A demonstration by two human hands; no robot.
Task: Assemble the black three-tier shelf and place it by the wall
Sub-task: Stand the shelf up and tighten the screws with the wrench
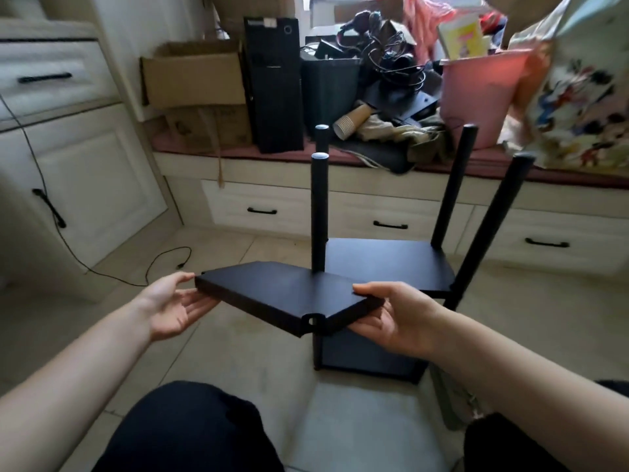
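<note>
A loose black shelf board (282,296) hangs level above the floor, turned so one corner with a round hole points at me. My left hand (170,306) holds its left end, thumb on top and fingers beneath. My right hand (391,316) holds its right end the same way. Behind it stands the partly built black shelf (384,264): a middle board with several black poles (319,212) rising from its corners, and a lower board beneath it near the floor. The held board sits in front of and left of the poles.
A window bench (272,185) with drawers runs behind, piled with cardboard boxes (194,76), black panels (274,86), cables, paper cups and a pink bucket (483,93). White cabinets (68,172) stand left; a black cable (160,264) trails on the tile floor. My knees are below.
</note>
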